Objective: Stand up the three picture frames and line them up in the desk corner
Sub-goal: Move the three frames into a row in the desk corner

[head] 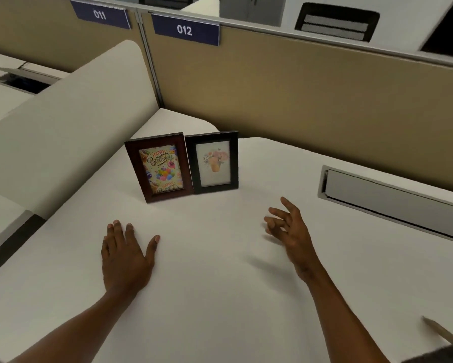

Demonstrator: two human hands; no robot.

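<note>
Two picture frames stand upright side by side near the desk's far left corner. The brown frame (158,167) holds a "Happy Birthday" balloon card. The black frame (213,162) to its right holds a pale flower picture, and their edges touch. My left hand (126,255) lies flat on the white desk (220,297) in front of the brown frame, fingers spread, empty. My right hand (289,229) hovers to the right of the frames and nearer to me, fingers apart, holding nothing. No third frame shows in this view.
A tan partition (298,93) with a "012" label (185,30) runs behind the desk. A cream side divider (71,132) rises at the left. A grey cable tray lid (393,197) is set into the desk at right. A thin pencil-like stick (440,331) lies at the bottom right.
</note>
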